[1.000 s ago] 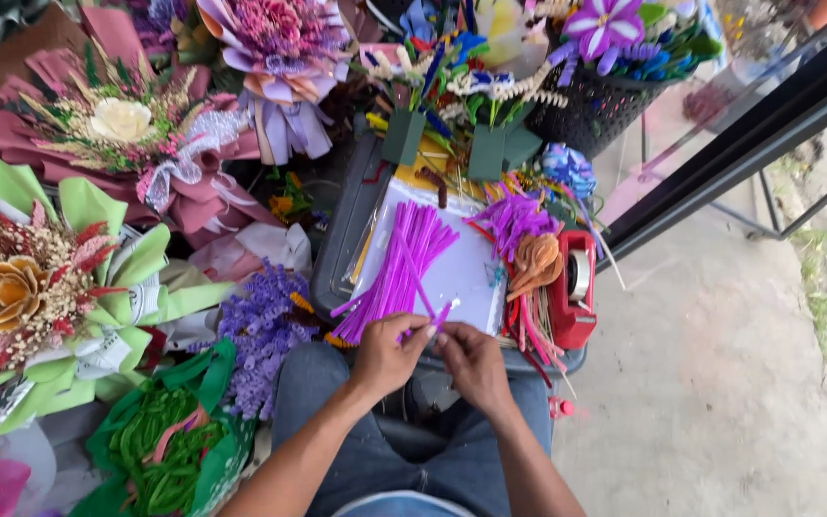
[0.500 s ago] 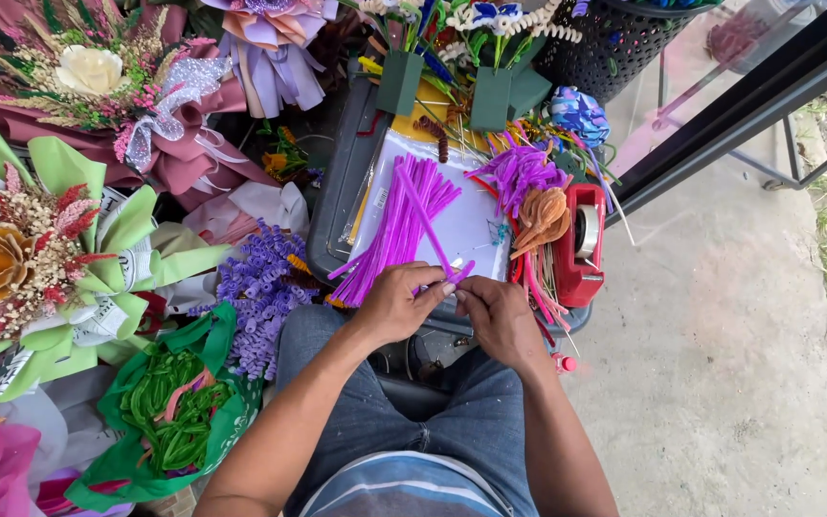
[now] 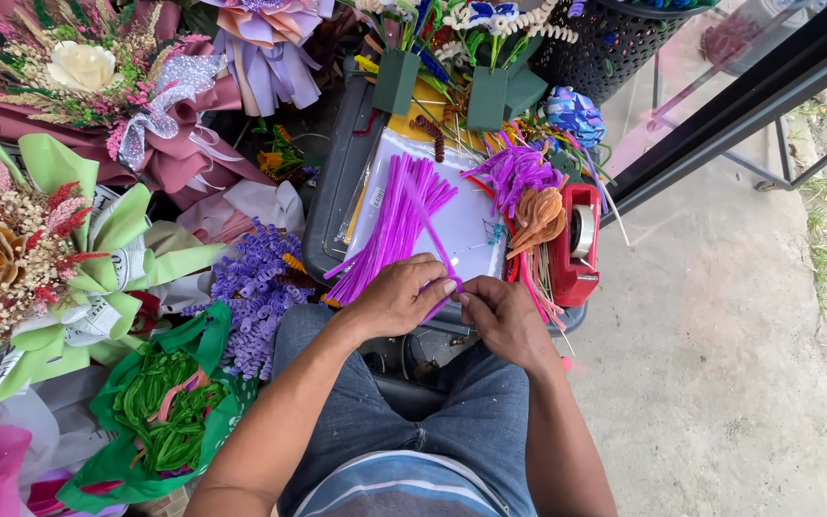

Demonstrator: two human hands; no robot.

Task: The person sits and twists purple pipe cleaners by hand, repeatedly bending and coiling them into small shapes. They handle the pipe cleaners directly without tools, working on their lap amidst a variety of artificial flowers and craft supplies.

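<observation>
Grey pavement runs along the right, with craft stock packed over the left and far side. At far left a bouquet (image 3: 21,254) in green wrap is cut off by the frame edge. Near it, a green bag (image 3: 160,412) holds curled green stems and a few pink ones. Just right of that lies a heap of purple coils (image 3: 258,287). A grey bin (image 3: 337,182) carries a white sheet with a bundle of purple stems (image 3: 390,230) across it.

The left hand (image 3: 394,299) and right hand (image 3: 502,316) meet over the bin's near edge, above the person's lap. Both sets of fingers are pinched together on one purple stem (image 3: 435,251); its near end is hidden between the fingertips.

Right of the bundle lie orange stems (image 3: 538,215) and a red tape dispenser (image 3: 576,244). A black basket (image 3: 605,43) stands far right, top cut off, contents unclear.
</observation>
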